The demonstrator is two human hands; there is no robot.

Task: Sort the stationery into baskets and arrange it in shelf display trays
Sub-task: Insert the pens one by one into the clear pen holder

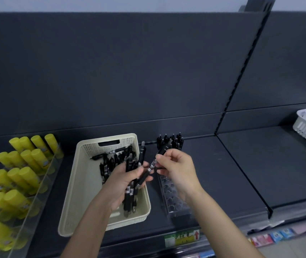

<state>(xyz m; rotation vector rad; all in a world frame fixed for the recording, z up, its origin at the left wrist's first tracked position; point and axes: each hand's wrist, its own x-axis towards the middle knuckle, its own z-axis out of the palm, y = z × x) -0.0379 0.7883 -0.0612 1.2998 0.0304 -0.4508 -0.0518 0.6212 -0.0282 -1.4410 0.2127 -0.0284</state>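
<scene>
Over the cream basket (pixel 85 185) on the dark shelf (pixel 223 174), my left hand (pixel 124 181) is closed round a bundle of black pens (pixel 129 194). My right hand (pixel 178 170), just right of it, pinches a single black pen (pixel 152 167) by its upper end. Beneath that hand sits the clear display tray (pixel 172 198), with pens standing at its far end (pixel 170 143). Its near holes are blurred; my right hand hides its middle.
</scene>
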